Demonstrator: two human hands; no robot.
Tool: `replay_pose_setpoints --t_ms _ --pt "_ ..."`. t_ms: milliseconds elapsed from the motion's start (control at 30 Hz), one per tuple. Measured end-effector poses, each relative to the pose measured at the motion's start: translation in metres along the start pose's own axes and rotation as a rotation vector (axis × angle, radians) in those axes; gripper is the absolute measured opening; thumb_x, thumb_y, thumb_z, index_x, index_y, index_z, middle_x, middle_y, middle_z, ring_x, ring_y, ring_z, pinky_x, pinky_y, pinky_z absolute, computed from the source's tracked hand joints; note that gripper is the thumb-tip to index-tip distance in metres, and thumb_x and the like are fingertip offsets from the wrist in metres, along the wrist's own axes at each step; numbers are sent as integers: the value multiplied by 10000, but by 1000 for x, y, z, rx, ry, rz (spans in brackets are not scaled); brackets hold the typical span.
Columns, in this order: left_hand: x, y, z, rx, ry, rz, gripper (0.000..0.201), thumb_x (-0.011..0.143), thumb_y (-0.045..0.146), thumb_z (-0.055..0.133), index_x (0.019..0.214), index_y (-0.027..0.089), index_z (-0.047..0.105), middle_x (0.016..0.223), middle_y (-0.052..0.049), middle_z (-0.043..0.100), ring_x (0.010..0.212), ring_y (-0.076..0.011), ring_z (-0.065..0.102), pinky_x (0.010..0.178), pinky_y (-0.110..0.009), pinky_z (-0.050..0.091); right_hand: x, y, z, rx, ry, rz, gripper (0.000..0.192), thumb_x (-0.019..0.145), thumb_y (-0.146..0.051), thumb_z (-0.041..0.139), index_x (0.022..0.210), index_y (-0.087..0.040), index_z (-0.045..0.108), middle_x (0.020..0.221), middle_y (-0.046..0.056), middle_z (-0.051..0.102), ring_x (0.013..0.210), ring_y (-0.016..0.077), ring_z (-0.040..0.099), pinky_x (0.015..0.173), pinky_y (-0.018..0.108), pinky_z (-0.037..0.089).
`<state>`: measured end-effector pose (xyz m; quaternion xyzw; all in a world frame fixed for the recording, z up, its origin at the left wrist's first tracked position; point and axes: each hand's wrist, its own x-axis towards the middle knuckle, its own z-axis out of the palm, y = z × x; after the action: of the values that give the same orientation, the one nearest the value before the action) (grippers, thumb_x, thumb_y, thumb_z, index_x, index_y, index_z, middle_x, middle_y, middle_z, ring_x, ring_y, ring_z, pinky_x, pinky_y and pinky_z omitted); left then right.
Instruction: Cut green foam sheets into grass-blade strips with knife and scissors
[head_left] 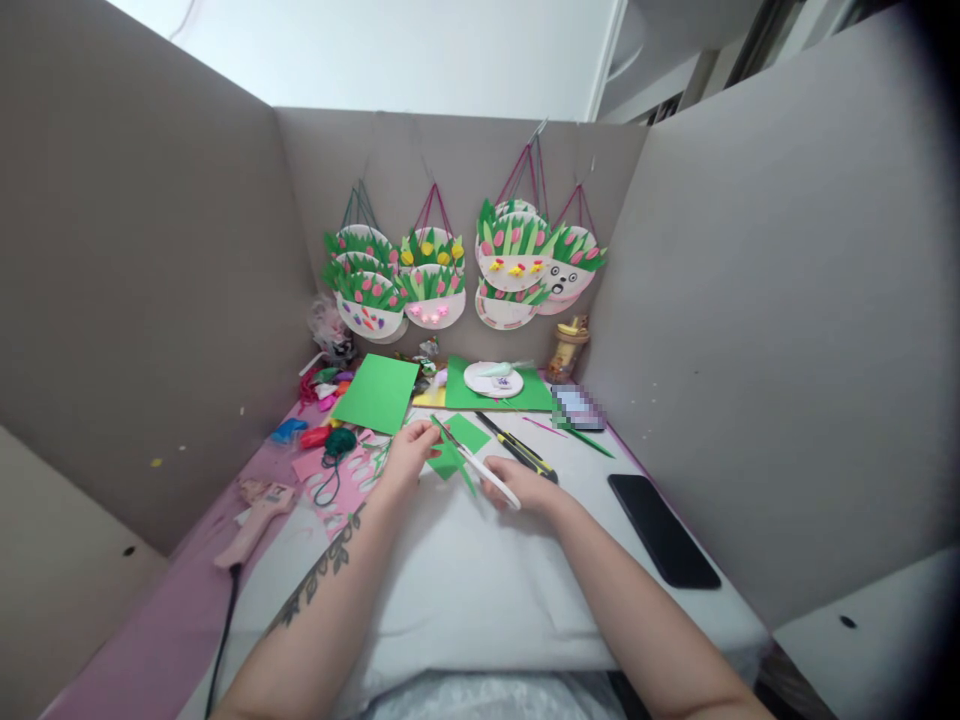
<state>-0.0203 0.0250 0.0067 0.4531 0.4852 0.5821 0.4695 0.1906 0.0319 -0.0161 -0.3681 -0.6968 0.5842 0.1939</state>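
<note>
Nearest: both forearms came in over the white work surface (pixel 465 590), bare in the middle.

Left hand (pixel 409 455) was pinched shut on a small green paper piece (pixel 454 455), held just above the surface. Right hand (pixel 525 485) was closed around white-handled scissors (pixel 480 470), blades angled up-left into the green piece. Can't tell how far the blades were open.

Progress, as judged: cutting mid-way. Piece partly trimmed, with thin green strips hanging off it. Uncut green sheet (pixel 376 392) lay behind the left hand; a white plate (pixel 493 379) sat on another green sheet further back, undecorated. Finished plate baskets (pixel 457 265) with green leaves and pink or yellow tulips hung on the back wall, so several looked done and at least one was left.

Room: black phone (pixel 664 530) right, near the table edge. Pink glue gun (pixel 255 515) left, cord trailing off the front. Cutter knife (pixel 521 450) just beyond the right hand. Cardboard walls (pixel 135 280) boxed in three sides; free space was mainly the centre front.
</note>
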Motion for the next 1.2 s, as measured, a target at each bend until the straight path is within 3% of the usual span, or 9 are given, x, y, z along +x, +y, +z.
replay_pose_setpoints --t_ms 233,433,667,767,900,1033,1200 --pt "-2 13 -6 36 -122 -21 246 637 374 663 632 165 533 754 -28 634 748 -160 586 667 -267 454 4 14 -10 21 -47 6 171 610 -155 571 753 -191 486 578 -62 527 466 80 479 444 194 366" --pt "-4 18 -6 30 -143 -49 230 630 354 656 619 166 524 762 -29 636 773 -169 594 672 -272 457 0 8 -12 -8 -40 17 149 615 -159 573 737 -189 493 560 -60 530 461 81 478 447 196 364" --pt "-1 11 -7 85 -154 -39 221 650 358 644 645 168 531 747 -25 619 750 -160 583 661 -261 450 1 8 -11 -29 8 8 133 626 -209 597 709 -191 493 545 -59 527 446 81 454 434 198 329" --pt "2 7 -8 78 -84 -21 231 667 381 637 671 171 540 773 -28 624 748 -153 579 654 -254 442 6 11 -10 -135 205 24 172 662 -301 630 731 -194 516 582 -41 558 478 99 475 459 213 331" --pt "4 3 -7 60 51 -8 202 655 360 629 668 174 551 701 2 574 689 -128 552 603 -223 412 11 12 -7 -590 548 86 247 689 -409 669 807 -199 612 733 14 651 642 149 558 550 233 344" --pt "3 -3 -1 22 60 -47 176 640 325 624 657 173 538 647 15 535 648 -115 533 543 -195 367 12 11 -3 -854 583 20 287 768 -413 600 958 -210 671 921 62 683 813 192 600 654 258 383" --pt "1 -13 8 -6 -63 -103 233 656 362 655 673 165 532 637 11 538 566 -84 474 497 -175 323 13 9 1 -790 644 -166 215 821 -306 536 818 -187 715 944 89 665 898 195 567 797 280 397"
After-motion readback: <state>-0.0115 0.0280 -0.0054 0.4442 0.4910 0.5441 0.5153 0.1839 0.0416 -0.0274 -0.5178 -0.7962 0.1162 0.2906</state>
